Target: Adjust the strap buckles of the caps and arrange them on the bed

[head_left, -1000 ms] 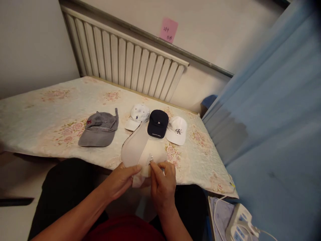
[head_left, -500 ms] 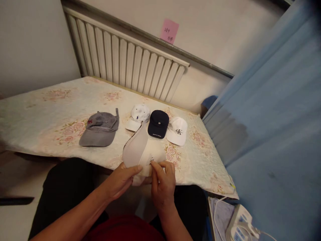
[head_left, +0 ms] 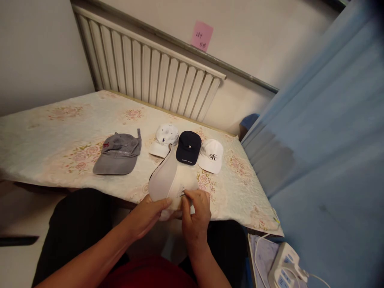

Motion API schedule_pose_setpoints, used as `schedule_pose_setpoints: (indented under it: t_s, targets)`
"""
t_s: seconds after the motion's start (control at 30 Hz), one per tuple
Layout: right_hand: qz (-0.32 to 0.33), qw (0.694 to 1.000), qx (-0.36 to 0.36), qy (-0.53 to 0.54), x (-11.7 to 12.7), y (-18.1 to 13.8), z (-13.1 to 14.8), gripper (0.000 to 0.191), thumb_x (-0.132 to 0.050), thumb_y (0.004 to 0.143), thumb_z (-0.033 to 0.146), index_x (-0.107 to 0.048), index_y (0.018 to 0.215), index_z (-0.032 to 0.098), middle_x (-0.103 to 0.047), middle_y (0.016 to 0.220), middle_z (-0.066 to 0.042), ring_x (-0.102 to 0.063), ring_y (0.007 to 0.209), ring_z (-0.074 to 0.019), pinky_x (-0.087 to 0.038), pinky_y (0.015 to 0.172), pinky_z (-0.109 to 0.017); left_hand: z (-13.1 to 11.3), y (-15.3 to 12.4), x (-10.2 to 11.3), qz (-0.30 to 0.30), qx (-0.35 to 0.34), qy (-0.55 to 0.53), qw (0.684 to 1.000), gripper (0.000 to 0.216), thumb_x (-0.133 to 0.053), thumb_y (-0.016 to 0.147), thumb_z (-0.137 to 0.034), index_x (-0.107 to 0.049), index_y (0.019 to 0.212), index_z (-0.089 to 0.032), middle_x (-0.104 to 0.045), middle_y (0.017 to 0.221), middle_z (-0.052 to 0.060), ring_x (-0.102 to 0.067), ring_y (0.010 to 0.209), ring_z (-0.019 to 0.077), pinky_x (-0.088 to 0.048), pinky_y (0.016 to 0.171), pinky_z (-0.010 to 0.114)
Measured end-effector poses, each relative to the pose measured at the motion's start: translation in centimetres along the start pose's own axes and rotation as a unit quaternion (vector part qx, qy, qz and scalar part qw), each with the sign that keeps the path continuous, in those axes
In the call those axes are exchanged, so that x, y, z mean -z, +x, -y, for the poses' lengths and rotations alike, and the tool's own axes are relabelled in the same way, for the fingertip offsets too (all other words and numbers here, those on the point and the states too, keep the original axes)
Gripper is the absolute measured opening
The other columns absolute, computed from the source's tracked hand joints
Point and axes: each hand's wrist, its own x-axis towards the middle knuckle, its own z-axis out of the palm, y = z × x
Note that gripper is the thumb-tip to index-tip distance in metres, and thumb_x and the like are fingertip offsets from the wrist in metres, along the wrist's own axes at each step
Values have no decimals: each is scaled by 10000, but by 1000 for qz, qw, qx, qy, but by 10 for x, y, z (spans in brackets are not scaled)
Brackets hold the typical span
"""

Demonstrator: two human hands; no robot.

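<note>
My left hand (head_left: 151, 212) is closed around the lower side of a cream baseball cap (head_left: 186, 176), its thumb pressed on the seam by the brim. The cap is tilted, with its greyish-beige brim (head_left: 162, 178) pointing up and left and a dark patterned strip along the brim's edge. My right hand (head_left: 196, 212) has thumb and fingertips pinched together at the small silvery emblem (head_left: 183, 191) on the crown. The fingertips partly cover that emblem. My left fingers are hidden beneath the cap.
On the floral-covered bed (head_left: 129, 114) lie a grey cap (head_left: 120, 154), a white cap (head_left: 166, 136), a navy cap (head_left: 189, 148) and a white CK cap (head_left: 211, 156). A radiator (head_left: 150, 76) stands behind, a blue curtain (head_left: 315, 160) hangs right, and a power strip (head_left: 283, 264) sits lower right.
My right fingertips have shifted slightly up and right over the emblem, so more of it shows. The cap stays in my left hand, almost unmoved.
</note>
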Motion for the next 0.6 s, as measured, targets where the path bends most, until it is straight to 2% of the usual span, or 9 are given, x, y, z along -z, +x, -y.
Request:
schedule_pose_setpoints:
  t_s: [0.2,0.4,0.6]
  targets:
    - [-8,1000,-14,1,-3,2,0,90,-536,852,132,-582,879,203,-576,825,-27,-502,827,-181,-419,772,-361,3,0,-1,-4,9,1,1000,395,-692,762,-200,-658,1152,-147,-730,1012,108,-675,880,217,-523,772,301]
    - [-19,999,-36,17,-3,4,1,87,-542,837,139,-595,854,207,-585,817,-25,-514,829,-181,-429,765,-353,3,1,-3,-4,-2,3,1000,444,-699,753,-204,-632,1190,-156,-731,1006,107,-675,842,216,-515,724,293]
    - [-23,998,-49,27,-2,2,2,87,-571,812,139,-602,856,208,-587,823,-28,-527,829,-181,-445,754,-346,3,0,-5,-29,-2,15,999,354,-713,727,-211,-689,1075,-148,-740,831,68,-647,703,171,-497,655,267]
